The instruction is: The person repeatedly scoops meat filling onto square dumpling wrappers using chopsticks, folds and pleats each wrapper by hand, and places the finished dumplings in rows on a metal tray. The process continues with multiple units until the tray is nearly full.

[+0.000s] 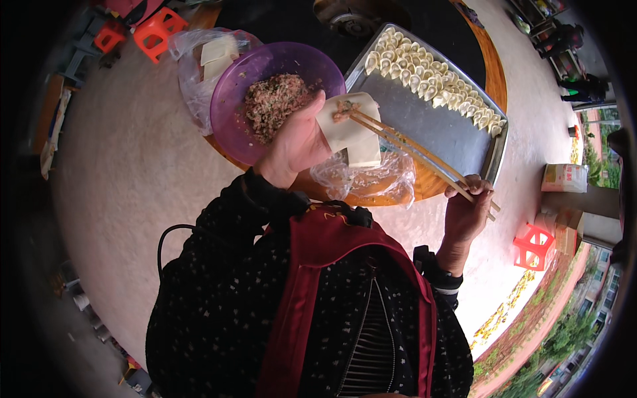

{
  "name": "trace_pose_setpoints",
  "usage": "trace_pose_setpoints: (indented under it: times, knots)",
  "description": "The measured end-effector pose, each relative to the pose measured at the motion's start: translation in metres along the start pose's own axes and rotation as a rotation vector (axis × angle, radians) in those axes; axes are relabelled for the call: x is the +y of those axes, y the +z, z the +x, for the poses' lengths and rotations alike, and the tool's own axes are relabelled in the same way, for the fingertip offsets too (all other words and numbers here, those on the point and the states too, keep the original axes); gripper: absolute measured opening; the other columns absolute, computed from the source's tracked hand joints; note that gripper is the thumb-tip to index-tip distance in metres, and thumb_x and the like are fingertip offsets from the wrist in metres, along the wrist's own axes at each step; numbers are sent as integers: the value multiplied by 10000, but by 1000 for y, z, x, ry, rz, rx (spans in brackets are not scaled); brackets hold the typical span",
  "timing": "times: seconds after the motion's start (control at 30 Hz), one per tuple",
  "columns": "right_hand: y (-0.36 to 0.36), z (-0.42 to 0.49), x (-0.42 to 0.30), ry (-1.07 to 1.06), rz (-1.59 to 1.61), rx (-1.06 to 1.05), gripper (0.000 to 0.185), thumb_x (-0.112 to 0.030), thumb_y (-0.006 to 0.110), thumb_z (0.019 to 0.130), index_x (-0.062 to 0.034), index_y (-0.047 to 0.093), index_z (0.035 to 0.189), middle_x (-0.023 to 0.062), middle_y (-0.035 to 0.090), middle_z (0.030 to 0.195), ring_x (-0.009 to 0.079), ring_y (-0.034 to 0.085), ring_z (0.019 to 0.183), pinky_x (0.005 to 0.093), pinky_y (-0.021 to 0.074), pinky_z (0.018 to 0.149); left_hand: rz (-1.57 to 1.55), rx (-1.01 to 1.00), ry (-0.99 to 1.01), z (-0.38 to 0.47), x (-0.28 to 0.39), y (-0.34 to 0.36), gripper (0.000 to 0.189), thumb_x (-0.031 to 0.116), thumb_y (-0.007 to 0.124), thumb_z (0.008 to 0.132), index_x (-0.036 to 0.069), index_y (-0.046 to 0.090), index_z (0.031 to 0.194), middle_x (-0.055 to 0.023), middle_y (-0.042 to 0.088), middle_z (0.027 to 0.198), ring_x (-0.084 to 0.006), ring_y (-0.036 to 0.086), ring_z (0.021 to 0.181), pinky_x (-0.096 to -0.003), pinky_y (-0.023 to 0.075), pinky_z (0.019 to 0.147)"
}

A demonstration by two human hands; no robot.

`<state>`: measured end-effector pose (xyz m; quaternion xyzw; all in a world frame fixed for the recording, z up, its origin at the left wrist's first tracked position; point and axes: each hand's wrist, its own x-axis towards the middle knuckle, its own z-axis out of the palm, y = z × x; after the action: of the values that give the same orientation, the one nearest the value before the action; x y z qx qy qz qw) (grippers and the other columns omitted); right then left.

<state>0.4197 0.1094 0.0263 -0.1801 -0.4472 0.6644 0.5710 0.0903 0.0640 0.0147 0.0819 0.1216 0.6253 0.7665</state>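
A square dough wrapper (pixel 343 137) rests on my left hand (pixel 301 137), held at its left edge with the thumb raised. On the wrapper's upper part sits a small dab of meat filling (pixel 343 111). Two wooden chopsticks (pixel 405 144) touch that dab with their tips. My right hand (pixel 468 211) grips them near their back ends. Behind my left hand, a purple plastic bowl (pixel 278 55) holds a mound of minced meat with green bits (pixel 271 102). More wrappers (pixel 366 157) show below the held one, over a clear plastic bag (pixel 390 179).
A metal tray (pixel 433 132) at the right bears rows of folded dumplings (pixel 423 74) along its far side. Another bag of wrappers (pixel 217 53) lies left of the bowl. The round table's wooden rim (pixel 423 191) curves before me. Red stools (pixel 158 34) stand on the floor.
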Motion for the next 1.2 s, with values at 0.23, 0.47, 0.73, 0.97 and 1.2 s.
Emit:
trace_pose_setpoints:
  times: [0.23,0.47,0.73,0.97,1.2]
  knots:
    - [3,-2,1,10,-159,60,339,-343,439,1077,-38,497,940,111,491,929,255,591,776,411,537,788,50,6,9,5,-6,6,680,458,330,1080,-81,313,1495,-215,433,1511,-334,455,1386,-462,332,1200]
    - [-2,0,-5,-14,-114,1,330,-332,425,1080,-44,490,933,108,507,934,273,613,797,413,532,802,47,-89,9,3,-6,11,670,462,297,1086,-62,316,1503,-213,430,1513,-339,423,1412,-485,325,1206]
    - [-7,4,-3,13,120,64,328,-374,423,1080,-82,516,963,66,506,928,228,561,788,381,501,758,184,81,83,-5,-6,20,644,436,314,1089,-51,311,1510,-209,421,1523,-335,415,1420,-479,340,1193]
    - [10,5,18,38,-1,73,310,-368,405,1090,-83,496,1004,107,563,1024,263,633,895,424,497,884,141,-20,109,-8,-7,18,597,407,373,1083,-28,346,1491,-174,480,1470,-312,488,1355,-464,389,1156]
    - [36,28,62,63,-93,58,327,-323,411,1096,-17,520,1065,141,616,1055,289,700,945,412,566,900,75,-18,140,-21,-3,3,608,410,386,1075,-35,357,1487,-195,480,1473,-325,480,1362,-479,391,1156]
